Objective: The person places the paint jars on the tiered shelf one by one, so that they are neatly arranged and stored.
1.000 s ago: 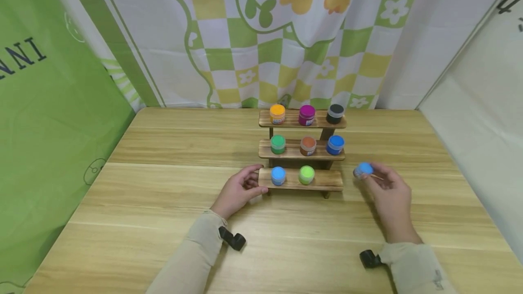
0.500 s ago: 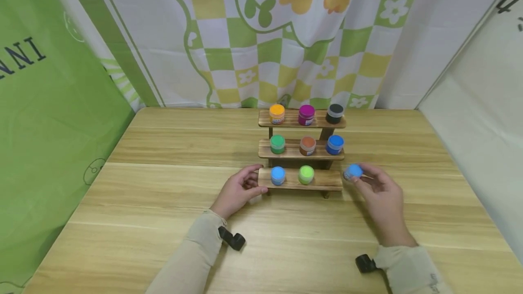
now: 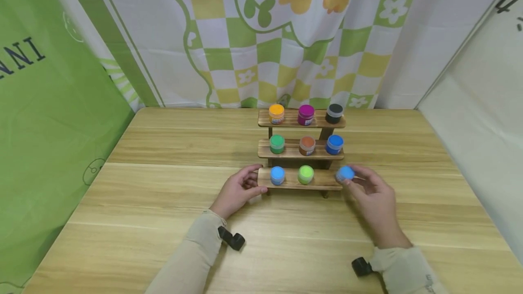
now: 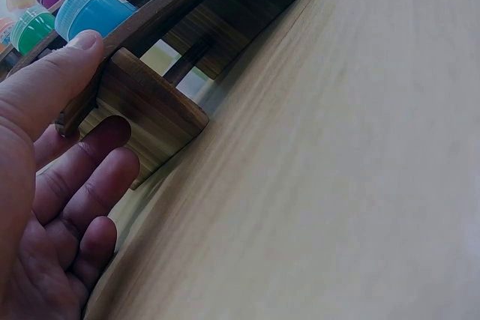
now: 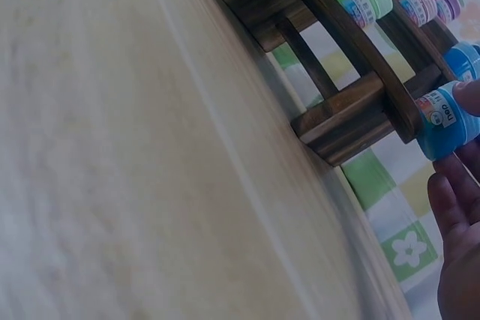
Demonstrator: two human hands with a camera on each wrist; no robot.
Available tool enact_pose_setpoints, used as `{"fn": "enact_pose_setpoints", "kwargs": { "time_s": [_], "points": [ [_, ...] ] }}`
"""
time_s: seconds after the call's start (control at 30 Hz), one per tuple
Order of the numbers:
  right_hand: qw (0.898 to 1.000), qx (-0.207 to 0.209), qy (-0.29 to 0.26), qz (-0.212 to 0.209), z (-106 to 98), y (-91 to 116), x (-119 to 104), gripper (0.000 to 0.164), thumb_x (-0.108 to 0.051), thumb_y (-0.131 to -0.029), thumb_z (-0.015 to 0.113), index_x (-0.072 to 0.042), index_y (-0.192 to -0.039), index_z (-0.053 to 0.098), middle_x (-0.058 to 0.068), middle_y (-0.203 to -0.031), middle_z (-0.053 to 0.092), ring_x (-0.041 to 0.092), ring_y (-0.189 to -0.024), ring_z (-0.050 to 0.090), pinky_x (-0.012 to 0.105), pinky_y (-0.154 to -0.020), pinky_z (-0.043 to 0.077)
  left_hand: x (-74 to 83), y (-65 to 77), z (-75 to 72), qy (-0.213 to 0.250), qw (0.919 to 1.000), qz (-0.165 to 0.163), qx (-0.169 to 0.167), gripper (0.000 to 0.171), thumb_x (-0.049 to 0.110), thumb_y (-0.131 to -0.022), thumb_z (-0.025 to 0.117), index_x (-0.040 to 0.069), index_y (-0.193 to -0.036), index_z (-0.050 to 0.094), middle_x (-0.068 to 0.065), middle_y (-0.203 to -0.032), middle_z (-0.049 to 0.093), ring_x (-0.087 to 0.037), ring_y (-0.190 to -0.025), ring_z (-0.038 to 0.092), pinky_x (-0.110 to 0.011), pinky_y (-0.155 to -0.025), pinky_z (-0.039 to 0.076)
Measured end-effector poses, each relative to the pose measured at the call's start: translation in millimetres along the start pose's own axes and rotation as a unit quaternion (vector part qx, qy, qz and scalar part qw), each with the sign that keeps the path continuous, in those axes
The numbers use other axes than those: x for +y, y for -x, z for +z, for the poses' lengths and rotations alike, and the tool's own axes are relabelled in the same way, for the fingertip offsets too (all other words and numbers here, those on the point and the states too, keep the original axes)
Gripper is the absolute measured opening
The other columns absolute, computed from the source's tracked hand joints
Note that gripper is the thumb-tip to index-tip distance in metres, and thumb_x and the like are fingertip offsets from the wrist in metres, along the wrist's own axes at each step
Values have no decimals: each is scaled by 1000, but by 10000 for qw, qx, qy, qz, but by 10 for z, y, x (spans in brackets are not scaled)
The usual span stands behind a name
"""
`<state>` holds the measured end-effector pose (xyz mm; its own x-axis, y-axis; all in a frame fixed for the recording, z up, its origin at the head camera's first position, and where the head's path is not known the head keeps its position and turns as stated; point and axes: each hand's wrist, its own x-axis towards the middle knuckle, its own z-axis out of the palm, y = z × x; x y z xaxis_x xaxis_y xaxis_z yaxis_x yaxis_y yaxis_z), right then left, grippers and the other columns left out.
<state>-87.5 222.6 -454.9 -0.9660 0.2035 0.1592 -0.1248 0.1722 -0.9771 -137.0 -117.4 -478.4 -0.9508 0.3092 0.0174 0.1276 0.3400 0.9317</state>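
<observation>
A three-tier wooden display rack (image 3: 292,185) holds small paint jars. My left hand (image 3: 239,189) grips the left end of its lowest shelf, thumb at the front edge and fingers around the end. In the left wrist view the thumb lies beside a light blue jar (image 4: 94,13). My right hand (image 3: 376,203) pinches a blue paint jar (image 3: 345,174) between thumb and fingers, at the right end of the lowest shelf. In the right wrist view this labelled jar (image 5: 444,121) overlaps the shelf's end. A light green jar (image 3: 305,174) stands mid-shelf.
Green, brown and dark blue jars (image 3: 335,144) stand on the middle shelf. Orange, purple and black jars (image 3: 334,113) stand on the top one. The rack is on a wood-grain table (image 3: 163,149), before a checked curtain (image 3: 245,58).
My right hand has moved left with the blue paint jar, from beside the rack to the right end of the lowest shelf. The left hand keeps its place.
</observation>
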Motion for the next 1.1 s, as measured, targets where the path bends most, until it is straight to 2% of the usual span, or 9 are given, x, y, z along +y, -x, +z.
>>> {"fn": "enact_pose_setpoints", "kwargs": {
  "time_s": [0.37,0.53,0.77,0.97,1.1],
  "points": [
    [9992,-203,346,-61,49,12,-17,43,-13,-91,76,-4,-131,62,4,-130,61,9,-107,64,17,-89,52,3,-2,0,30,10000,-5,37,63,24,-84,83,15,-141,57,0,-109,66,-18,-96,62,-36,-85,53],
    [9971,-355,669,-97,75,13,-3,46,-12,-91,75,-2,-134,60,11,-135,59,6,-106,62,15,-89,51,-12,-10,3,90,10000,9,13,63,24,-84,83,15,-141,56,0,-109,65,-18,-96,62,-35,-85,53],
    [9920,-541,1104,-267,102,9,39,47,-9,-91,75,-3,-135,61,15,-136,60,11,-103,62,12,-87,50,-21,-13,13,104,9999,35,-11,64,25,-85,83,15,-142,56,-1,-110,65,-18,-97,62,-36,-86,53],
    [9915,-536,1159,-240,126,-8,67,45,-8,-90,75,-1,-133,61,18,-135,60,15,-101,62,13,-87,50,-23,-6,8,137,9999,48,22,64,27,-85,83,15,-141,56,-1,-110,65,-18,-96,62,-37,-86,53],
    [9908,-541,1221,-212,124,-17,75,45,-10,-91,75,0,-132,61,18,-135,60,11,-99,61,12,-87,49,-23,-8,12,108,9999,38,27,64,27,-85,83,16,-142,56,-1,-110,65,-18,-96,62,-37,-86,53]
  ]
}}
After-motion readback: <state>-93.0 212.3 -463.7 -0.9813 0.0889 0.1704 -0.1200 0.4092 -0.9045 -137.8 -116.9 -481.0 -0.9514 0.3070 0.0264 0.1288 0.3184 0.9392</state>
